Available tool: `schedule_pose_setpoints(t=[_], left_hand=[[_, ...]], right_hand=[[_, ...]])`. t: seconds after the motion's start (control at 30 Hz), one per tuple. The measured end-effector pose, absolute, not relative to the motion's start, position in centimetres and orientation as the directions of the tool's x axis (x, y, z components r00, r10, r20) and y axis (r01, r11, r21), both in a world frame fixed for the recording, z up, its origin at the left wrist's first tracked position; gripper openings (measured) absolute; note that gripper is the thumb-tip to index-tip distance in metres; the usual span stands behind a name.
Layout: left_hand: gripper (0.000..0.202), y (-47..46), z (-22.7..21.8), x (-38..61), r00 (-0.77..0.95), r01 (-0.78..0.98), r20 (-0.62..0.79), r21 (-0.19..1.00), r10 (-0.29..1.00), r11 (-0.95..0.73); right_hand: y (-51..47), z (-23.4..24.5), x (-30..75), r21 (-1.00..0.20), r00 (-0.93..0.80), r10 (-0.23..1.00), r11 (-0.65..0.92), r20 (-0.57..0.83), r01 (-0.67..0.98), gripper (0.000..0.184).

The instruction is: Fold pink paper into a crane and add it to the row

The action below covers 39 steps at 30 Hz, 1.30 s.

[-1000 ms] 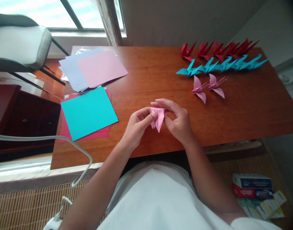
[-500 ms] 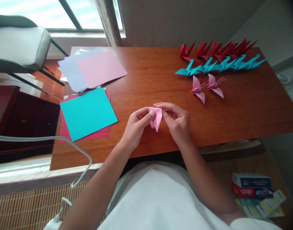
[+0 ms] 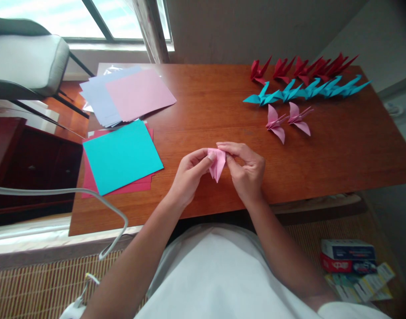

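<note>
A small piece of folded pink origami paper (image 3: 218,165) is held up between both hands above the wooden table, its pointed ends hanging downward. My left hand (image 3: 190,170) is closed on its left side, thumb pressed across the front. At the upper right edge my right hand (image 3: 247,168) pinches the paper between thumb and fingers. Two pink paper cranes (image 3: 299,118) with spread wings stand to the right, beyond my right hand. Behind them runs a row of blue paper cranes (image 3: 289,92), and farther back a row of red paper cranes (image 3: 301,68).
On the table's (image 3: 203,110) left lie a blue sheet (image 3: 123,155) over red sheets (image 3: 145,184), and a pink sheet (image 3: 139,93) over pale lilac paper (image 3: 98,97). A grey cable arm (image 3: 113,208) crosses the near left corner. Boxes (image 3: 349,254) sit low at right; a chair (image 3: 26,62) stands left.
My right hand has shifted very slightly to the right along the paper's top edge. The folded paper has turned a little; my left hand keeps its hold.
</note>
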<state>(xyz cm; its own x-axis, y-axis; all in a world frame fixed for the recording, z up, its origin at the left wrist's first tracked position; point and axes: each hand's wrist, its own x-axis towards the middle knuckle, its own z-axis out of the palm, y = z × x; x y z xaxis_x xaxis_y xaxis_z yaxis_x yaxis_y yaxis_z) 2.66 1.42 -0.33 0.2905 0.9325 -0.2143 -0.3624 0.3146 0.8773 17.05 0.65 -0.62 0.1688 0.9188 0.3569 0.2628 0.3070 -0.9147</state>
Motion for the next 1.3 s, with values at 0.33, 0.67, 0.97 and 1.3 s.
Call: schedule_pose_setpoints(t=[0.33,0.67,0.97,1.3], left_hand=[[0.026,1.4,-0.3,2.9,0.268,-0.381,-0.206,0.874,0.941,0.300],[0.026,1.3,-0.5,2.9,0.259,-0.363,-0.199,0.887,0.945,0.286],[0.029,1.4,-0.7,3.0,0.214,-0.306,-0.148,0.928,0.965,0.210],[0.026,0.7,-0.1,3.4,0.114,-0.041,0.068,0.997,0.991,-0.064]], right_hand=[[0.7,-1.0,17.2,-0.991,0.096,0.987,0.129,0.126,-0.023,0.018],[1.0,-1.9,17.1,-0.993,0.116,0.987,0.113,0.109,-0.027,0.017],[0.9,-2.2,16.9,-0.990,0.183,0.975,0.112,0.125,0.082,0.022],[0.6,-0.8,16.9,-0.985,0.191,0.967,0.164,0.171,0.050,0.014]])
